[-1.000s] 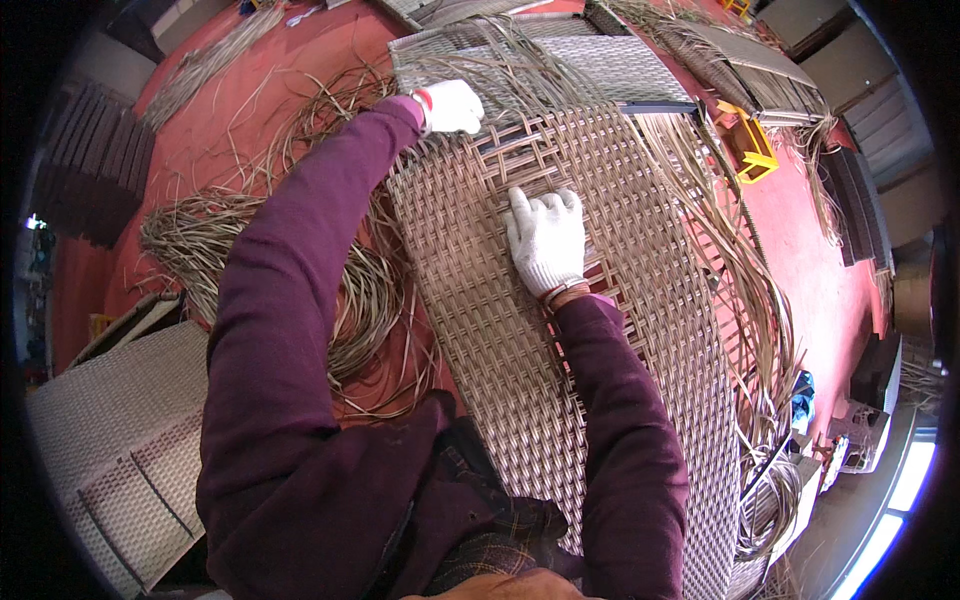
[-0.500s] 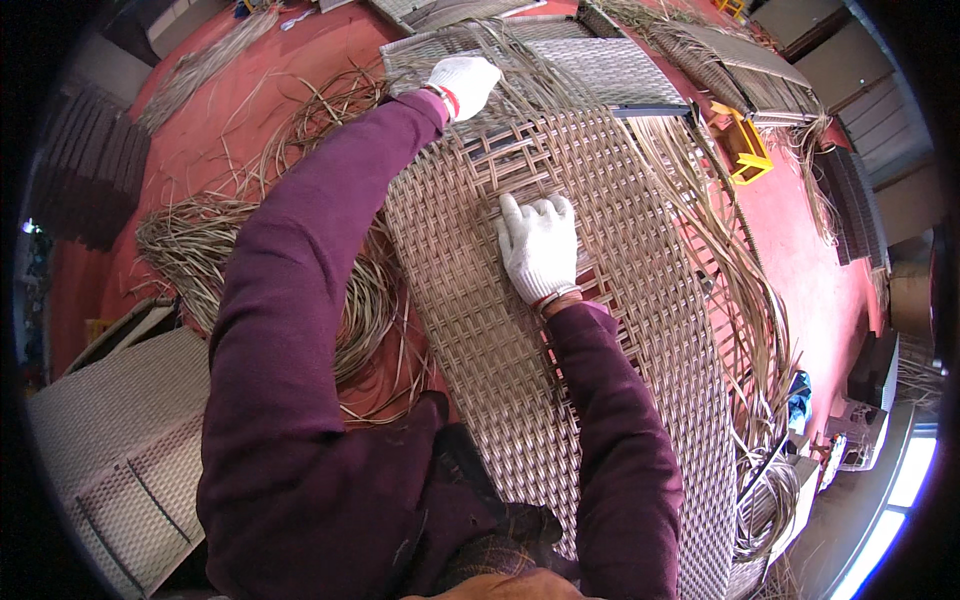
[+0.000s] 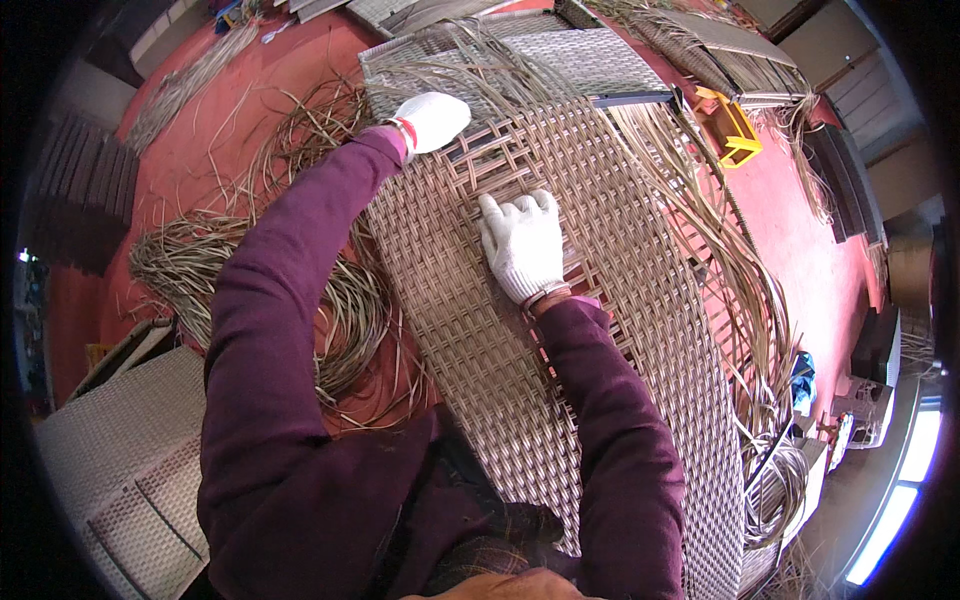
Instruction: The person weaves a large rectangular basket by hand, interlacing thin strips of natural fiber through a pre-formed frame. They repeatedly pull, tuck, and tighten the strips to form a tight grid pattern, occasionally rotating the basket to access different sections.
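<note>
A large brown woven wicker panel (image 3: 640, 340) slopes away in front of me, with an open-weave gap (image 3: 500, 160) near its far end. My right hand (image 3: 525, 248), in a white knit glove, bears on the panel just nearer than that gap. Its fingers are bent and closed, with the tips against the strands. Over the panel's far left edge, my left hand (image 3: 435, 120) is closed in a matching glove. Its fingertips are hidden, and I cannot make out what is in them. Loose wicker strands (image 3: 490, 65) lie across the panel's far end.
A tangled coil of wicker strands (image 3: 350, 310) lies on the red floor (image 3: 300, 60) to the left. More long strands (image 3: 750, 290) hang along the panel's right side. A yellow stool (image 3: 738, 138) stands at far right, and another woven panel (image 3: 130, 430) lies at near left.
My left hand has come back toward me and left, along the panel's far edge. The right hand stays at nearly the same place on the weave. The whole view has shifted slightly.
</note>
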### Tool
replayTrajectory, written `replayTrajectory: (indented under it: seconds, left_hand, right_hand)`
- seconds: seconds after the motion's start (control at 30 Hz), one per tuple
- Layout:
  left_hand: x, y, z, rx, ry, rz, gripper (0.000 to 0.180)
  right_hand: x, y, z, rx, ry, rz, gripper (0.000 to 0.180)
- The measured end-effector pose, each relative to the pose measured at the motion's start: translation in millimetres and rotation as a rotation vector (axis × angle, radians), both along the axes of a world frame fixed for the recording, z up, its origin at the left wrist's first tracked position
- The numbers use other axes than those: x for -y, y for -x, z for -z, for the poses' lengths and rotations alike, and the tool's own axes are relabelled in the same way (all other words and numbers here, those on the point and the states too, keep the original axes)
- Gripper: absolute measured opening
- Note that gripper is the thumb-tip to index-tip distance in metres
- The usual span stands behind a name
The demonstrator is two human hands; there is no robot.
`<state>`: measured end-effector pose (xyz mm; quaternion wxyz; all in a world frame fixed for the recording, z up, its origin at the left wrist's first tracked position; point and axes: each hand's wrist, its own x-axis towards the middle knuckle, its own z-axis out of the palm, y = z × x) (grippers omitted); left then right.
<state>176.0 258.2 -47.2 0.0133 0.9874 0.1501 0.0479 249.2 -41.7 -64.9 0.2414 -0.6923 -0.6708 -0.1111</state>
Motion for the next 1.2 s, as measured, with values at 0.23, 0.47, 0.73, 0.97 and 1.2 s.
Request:
replayTrajectory:
  seconds: [0.23, 0.47, 0.73, 0.97, 1.2]
  left_hand:
    - [7, 38, 15, 0.127, -0.279, -0.212, 0.036]
    - [41, 42, -12, 0.411, -0.316, -0.182, 0.02]
    - [135, 20, -6, 0.184, -0.234, 0.103, 0.02]
    - [129, -29, -4, 0.155, -0.365, 0.109, 0.02]
    - [185, -4, -50, 0.188, -0.355, 0.274, 0.02]
  right_hand:
    - [2, 2, -7, 0.001, -0.134, -0.053, 0.039]
    - [39, -43, -46, 0.081, -0.205, 0.236, 0.059]
    - [75, -128, -31, 0.055, 0.107, 0.541, 0.075]
    - [74, -129, -23, 0.095, 0.043, 0.545, 0.078]
    - [173, -89, -62, -0.27, -0.157, 0.364, 0.045]
